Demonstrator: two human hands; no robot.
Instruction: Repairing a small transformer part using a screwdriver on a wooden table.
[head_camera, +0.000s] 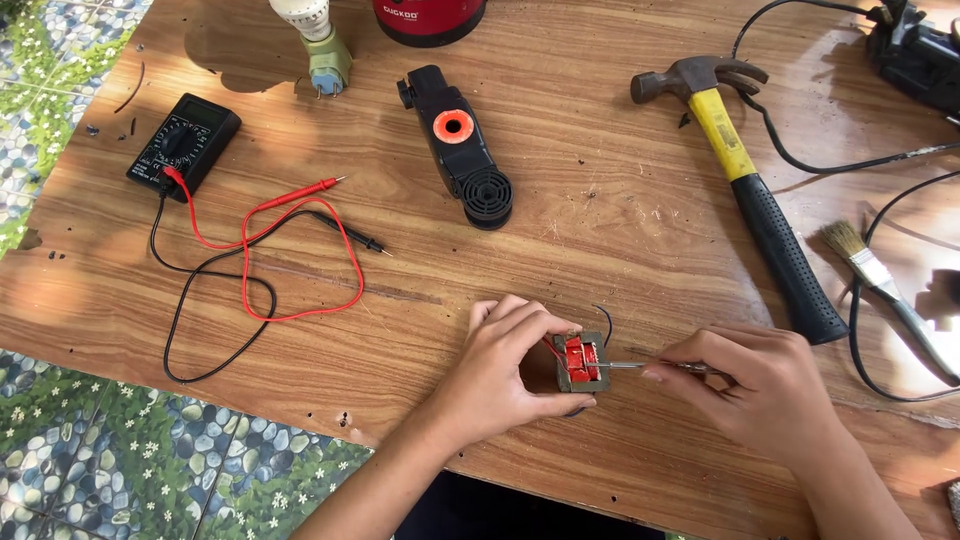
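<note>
transformer (581, 362), small with red windings and a grey metal frame, sat on the wooden table (600, 200) near its front edge. left hand (505, 370) gripped the transformer from its left, fingers curled around it. right hand (755, 385) pinched a thin metal tool (630, 366), tip touching the transformer's right side. beyond the transformer lay a black device (462, 148); a hammer (745, 180) lay up to its right, a multimeter (184, 142) far to its left.

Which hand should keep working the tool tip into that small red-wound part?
Right. The right hand already holds the thin tool, tip at the small transformer; the left hand grips the part.
</note>
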